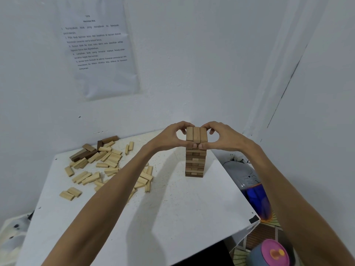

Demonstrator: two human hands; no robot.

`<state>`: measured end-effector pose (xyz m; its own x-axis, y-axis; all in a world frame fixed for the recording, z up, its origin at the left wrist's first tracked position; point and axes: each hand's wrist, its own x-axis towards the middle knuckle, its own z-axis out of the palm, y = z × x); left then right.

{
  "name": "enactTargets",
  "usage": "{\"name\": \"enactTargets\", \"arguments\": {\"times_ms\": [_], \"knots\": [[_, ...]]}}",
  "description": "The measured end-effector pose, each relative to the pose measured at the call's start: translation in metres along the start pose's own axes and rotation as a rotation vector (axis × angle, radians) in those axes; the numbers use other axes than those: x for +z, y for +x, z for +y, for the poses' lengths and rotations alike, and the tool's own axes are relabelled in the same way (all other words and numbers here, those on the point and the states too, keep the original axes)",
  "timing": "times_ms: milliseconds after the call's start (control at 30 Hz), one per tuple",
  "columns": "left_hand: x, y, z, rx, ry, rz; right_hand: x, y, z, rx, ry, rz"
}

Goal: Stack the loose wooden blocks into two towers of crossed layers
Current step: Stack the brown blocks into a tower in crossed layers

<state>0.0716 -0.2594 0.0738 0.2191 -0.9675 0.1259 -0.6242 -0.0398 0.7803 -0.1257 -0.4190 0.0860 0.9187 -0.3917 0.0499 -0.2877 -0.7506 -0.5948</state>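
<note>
One tower of brown wooden blocks (194, 164) stands in crossed layers on the white table (172, 217), towards its far right. Its top layer (196, 134) is three blocks side by side, pointing away from me. My left hand (171, 137) and my right hand (222, 136) pinch this top layer from both sides, fingers at the far ends and thumbs at the near ends. A heap of loose light blocks (107, 166) and a few dark blocks (86, 153) lies at the table's far left. No second tower is in view.
White walls meet in a corner close behind the tower. A printed sheet (98, 47) is taped to the wall. Right of the table stand a grey object (240, 173), a blue container (257, 200) and a pink-lidded jar (272, 254). A bag (11, 239) sits at the lower left.
</note>
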Motion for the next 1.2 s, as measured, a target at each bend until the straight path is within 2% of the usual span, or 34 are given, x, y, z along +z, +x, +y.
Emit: {"name": "enactTargets", "arguments": {"times_ms": [900,1200], "knots": [[0.003,0.001,-0.002,-0.025,-0.025,-0.004,-0.001,-0.004,-0.006,0.037,0.006,-0.026],[-0.008,-0.018,0.004,-0.061,-0.010,0.008,-0.009,-0.010,-0.022,-0.009,-0.024,0.058]]}}
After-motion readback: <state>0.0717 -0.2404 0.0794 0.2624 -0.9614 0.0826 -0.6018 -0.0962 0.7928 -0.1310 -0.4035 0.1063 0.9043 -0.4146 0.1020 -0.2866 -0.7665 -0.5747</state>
